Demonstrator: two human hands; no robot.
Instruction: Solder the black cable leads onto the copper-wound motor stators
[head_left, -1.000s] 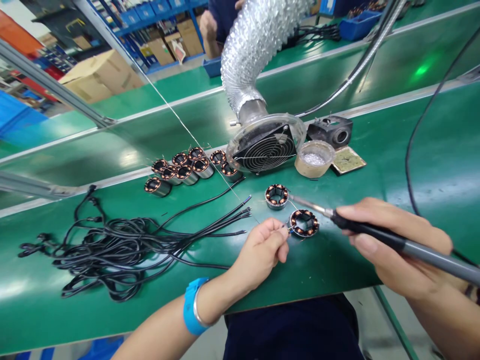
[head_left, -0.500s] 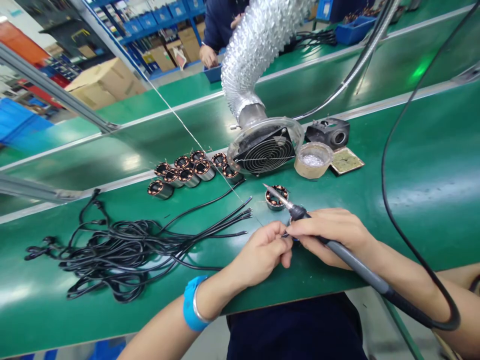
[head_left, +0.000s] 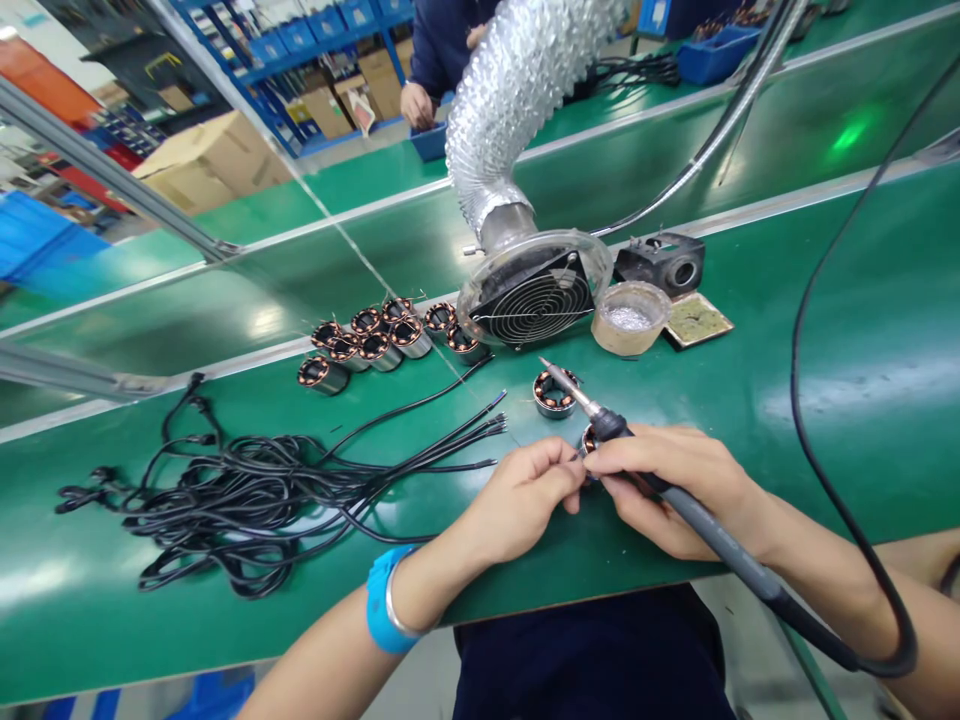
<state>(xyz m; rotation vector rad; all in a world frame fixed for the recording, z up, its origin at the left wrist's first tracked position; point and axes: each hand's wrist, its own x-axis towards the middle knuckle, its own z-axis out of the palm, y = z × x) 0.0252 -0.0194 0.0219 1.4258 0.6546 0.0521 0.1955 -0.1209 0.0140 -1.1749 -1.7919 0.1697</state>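
Observation:
My right hand (head_left: 686,485) is closed around a soldering iron (head_left: 701,525), whose metal tip points up and left, above the table. My left hand (head_left: 529,495) is pinched at the fingertips on a thin dark wire, mostly hidden by the fingers. Both hands' fingertips nearly meet beside a copper-wound motor stator (head_left: 589,438), largely covered by my right hand and the iron. Just beyond the iron's tip, another stator (head_left: 553,400) stands on the green table.
Black power cables (head_left: 262,500) lie tangled at left. Several stators (head_left: 379,350) stand behind them. A fume extractor fan (head_left: 536,305) hangs on a silver duct (head_left: 502,120). Beside it are a solder-filled tape roll (head_left: 630,335), a square pad (head_left: 697,320) and a black holder (head_left: 664,265). A co-worker's hand (head_left: 417,105) shows across the bench.
The soldering iron and my right hand have shifted slightly right, showing a little more of the near stator. My left hand stays pinched in nearly the same place.

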